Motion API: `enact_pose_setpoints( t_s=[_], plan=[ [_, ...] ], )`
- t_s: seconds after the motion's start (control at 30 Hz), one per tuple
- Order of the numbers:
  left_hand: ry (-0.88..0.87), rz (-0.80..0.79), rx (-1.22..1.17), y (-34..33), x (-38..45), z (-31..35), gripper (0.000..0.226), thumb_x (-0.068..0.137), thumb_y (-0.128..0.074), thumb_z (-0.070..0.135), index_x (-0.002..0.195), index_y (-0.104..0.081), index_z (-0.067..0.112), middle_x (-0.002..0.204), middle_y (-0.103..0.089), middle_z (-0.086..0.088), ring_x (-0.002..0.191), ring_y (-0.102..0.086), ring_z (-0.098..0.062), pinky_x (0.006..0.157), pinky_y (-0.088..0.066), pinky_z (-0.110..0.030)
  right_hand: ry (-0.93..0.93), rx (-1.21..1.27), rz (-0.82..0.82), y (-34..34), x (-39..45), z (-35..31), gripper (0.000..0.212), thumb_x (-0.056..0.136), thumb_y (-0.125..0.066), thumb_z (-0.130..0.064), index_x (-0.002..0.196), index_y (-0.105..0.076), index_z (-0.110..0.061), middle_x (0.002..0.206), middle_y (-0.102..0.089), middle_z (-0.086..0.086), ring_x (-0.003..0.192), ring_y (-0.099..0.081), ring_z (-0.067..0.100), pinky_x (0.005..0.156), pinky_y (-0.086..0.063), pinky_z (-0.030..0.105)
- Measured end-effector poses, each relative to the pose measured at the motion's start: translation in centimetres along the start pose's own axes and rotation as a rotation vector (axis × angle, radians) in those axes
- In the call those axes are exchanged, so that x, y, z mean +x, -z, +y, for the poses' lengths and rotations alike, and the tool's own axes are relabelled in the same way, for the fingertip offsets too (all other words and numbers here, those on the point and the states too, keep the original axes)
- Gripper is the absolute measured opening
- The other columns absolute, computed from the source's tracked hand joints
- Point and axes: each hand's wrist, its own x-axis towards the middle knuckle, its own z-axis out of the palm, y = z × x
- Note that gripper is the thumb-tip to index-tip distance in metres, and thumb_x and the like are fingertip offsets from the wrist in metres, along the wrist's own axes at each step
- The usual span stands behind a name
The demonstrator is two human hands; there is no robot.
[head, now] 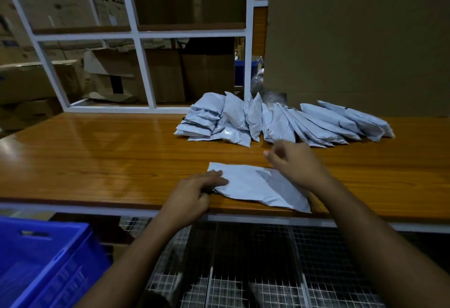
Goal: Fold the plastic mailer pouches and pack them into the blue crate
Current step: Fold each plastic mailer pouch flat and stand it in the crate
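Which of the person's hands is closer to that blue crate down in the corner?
The left. The left hand rests on the near left edge of the flat pouch, above and right of the blue crate. The right hand hovers farther right, over the pouch's far side.

The blue crate (48, 259) is cut off at the lower-left corner.
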Motion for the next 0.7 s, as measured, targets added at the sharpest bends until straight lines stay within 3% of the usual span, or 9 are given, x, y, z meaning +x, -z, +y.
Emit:
enact_pose_setpoints(
  t_s=[0.07, 0.13, 0.23, 0.3, 0.37, 0.43, 0.5, 0.57, 0.7],
  plan=[
    [-0.001, 0.022, 0.04, -0.1, -0.3, 0.8, 0.058, 0.076, -0.047, 0.016, 0.126, -0.07, 0.035, 0.143, -0.055, 0.015, 0.136, -0.044, 0.001, 0.116, -0.03, -0.02, -0.156, 0.325, 0.06, -2.3, 1.4, -2.2, 0.024, 0.102, -0.048, -0.044, 0.102, -0.059, -0.023, 0.094, -0.065, 0.001, 0.085, -0.061, 0.017, 0.078, -0.052, 0.04],
    [-0.024, 0.08, 0.07, -0.5, -0.6, 1.2, 0.055, 0.078, -0.048, 0.022, 0.126, -0.07, 0.033, 0.139, -0.06, 0.011, 0.131, -0.049, -0.003, 0.11, -0.036, -0.02, -0.313, 0.542, 0.021, -5.0, 2.2, -3.8, 0.018, 0.105, -0.043, -0.038, 0.108, -0.053, -0.022, 0.103, -0.061, 0.005, 0.09, -0.059, 0.021, 0.08, -0.051, 0.042],
    [0.036, 0.192, -0.065, -0.8, -0.7, 1.2, 0.041, 0.091, -0.052, 0.022, 0.126, -0.07, 0.032, 0.121, -0.068, 0.009, 0.11, -0.057, 0.002, 0.09, -0.042, -0.01, -0.25, 0.239, -0.003, -8.7, 1.8, -4.0, 0.027, 0.105, -0.04, -0.04, 0.12, -0.051, -0.02, 0.115, -0.062, 0.005, 0.104, -0.056, 0.025, 0.076, -0.04, 0.034],
    [0.12, 0.289, -0.195, -0.3, 0.5, 1.1, 0.034, 0.097, -0.054, 0.013, 0.123, -0.072, 0.026, 0.112, -0.072, 0.011, 0.098, -0.064, 0.003, 0.076, -0.043, -0.007, -0.178, -0.001, -0.057, -9.6, 1.7, -4.1, 0.039, 0.105, -0.033, -0.046, 0.13, -0.049, -0.02, 0.132, -0.058, 0.004, 0.122, -0.046, 0.027, 0.089, -0.038, 0.038],
    [0.181, 0.343, -0.157, 0.5, 2.0, 1.1, 0.032, 0.098, -0.053, 0.011, 0.12, -0.072, 0.024, 0.108, -0.073, 0.011, 0.094, -0.066, -0.004, 0.071, -0.045, -0.01, -0.142, -0.23, -0.153, -10.1, 1.9, -4.4, 0.051, 0.105, -0.023, -0.051, 0.142, -0.042, -0.021, 0.151, -0.042, 0.008, 0.138, -0.031, 0.031, 0.109, -0.03, 0.045],
    [0.248, 0.376, -0.053, 1.0, 3.6, 1.1, 0.031, 0.1, -0.051, 0.015, 0.122, -0.07, 0.024, 0.108, -0.072, 0.008, 0.087, -0.066, -0.01, 0.073, -0.052, -0.023, -0.155, -0.447, -0.224, -10.3, 2.1, -4.9, 0.061, 0.104, -0.012, -0.054, 0.157, -0.019, -0.025, 0.166, -0.012, 0.012, 0.152, -0.002, 0.035, 0.12, -0.005, 0.058],
    [0.281, 0.326, 0.067, 0.8, 5.0, 1.4, 0.032, 0.101, -0.047, 0.022, 0.127, -0.066, 0.027, 0.117, -0.071, 0.001, 0.097, -0.066, -0.018, 0.085, -0.054, -0.036, -0.147, -0.664, -0.218, -10.3, 1.9, -5.4, 0.065, 0.103, -0.005, -0.054, 0.16, 0.001, -0.023, 0.167, 0.006, 0.013, 0.152, 0.015, 0.036, 0.116, 0.013, 0.063],
    [0.332, 0.154, 0.219, -0.2, 6.3, 1.8, 0.036, 0.105, -0.039, 0.033, 0.136, -0.057, 0.03, 0.133, -0.062, -0.001, 0.123, -0.053, -0.024, 0.103, -0.043, -0.043, -0.141, -0.726, -0.22, -10.2, 1.6, -5.7, 0.065, 0.103, -0.003, -0.052, 0.16, 0.005, -0.021, 0.167, 0.006, 0.014, 0.152, 0.015, 0.037, 0.115, 0.013, 0.064],
    [0.365, -0.045, 0.455, -2.2, 6.3, 1.2, 0.045, 0.108, -0.021, 0.044, 0.148, -0.04, 0.036, 0.156, -0.04, 0.005, 0.146, -0.027, -0.025, 0.116, -0.018, -0.05, -0.169, -0.346, -0.307, -9.7, 1.3, -4.1, 0.066, 0.104, -0.011, -0.052, 0.161, 0.001, -0.021, 0.168, -0.006, 0.006, 0.154, -0.002, 0.026, 0.122, 0.002, 0.053]
  ],
)
